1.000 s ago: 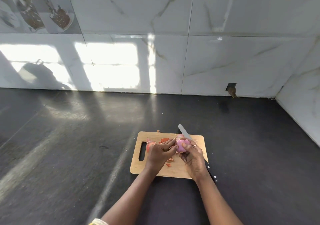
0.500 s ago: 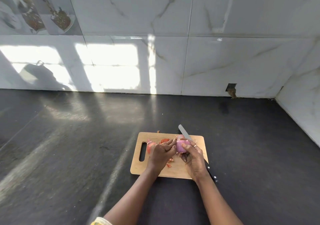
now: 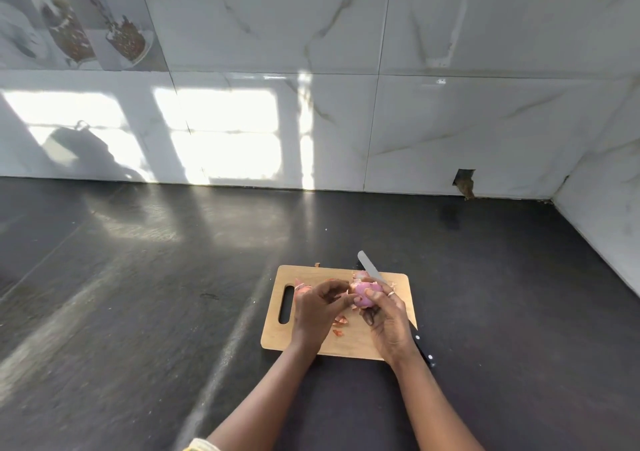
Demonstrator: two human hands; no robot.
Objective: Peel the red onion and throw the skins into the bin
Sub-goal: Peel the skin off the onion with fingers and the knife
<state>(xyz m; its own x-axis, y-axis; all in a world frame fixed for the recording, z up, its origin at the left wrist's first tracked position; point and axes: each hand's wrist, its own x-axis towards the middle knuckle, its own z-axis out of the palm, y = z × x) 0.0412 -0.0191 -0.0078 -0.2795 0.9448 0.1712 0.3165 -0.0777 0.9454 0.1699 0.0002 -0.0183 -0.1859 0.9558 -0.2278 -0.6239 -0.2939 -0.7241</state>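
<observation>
The red onion (image 3: 366,292), pale purple and partly peeled, is held just above the wooden cutting board (image 3: 398,343). My right hand (image 3: 386,319) grips it from the right and below. My left hand (image 3: 317,308) is at its left side, with fingertips pinching at the skin. Loose reddish onion skins (image 3: 341,320) lie on the board under and beside my hands, and more skins (image 3: 300,286) lie by the board's handle slot. No bin is in view.
A knife lies along the board's right edge, its blade (image 3: 367,267) pointing away and its black handle (image 3: 424,348) behind my right wrist. The board rests on a dark stone counter (image 3: 156,294). Marble-look tiled walls (image 3: 450,121) stand behind and at the right.
My left fingers have shifted slightly on the onion's left side, working at the skin. The onion has turned a little in my right hand. Board and knife have not moved.
</observation>
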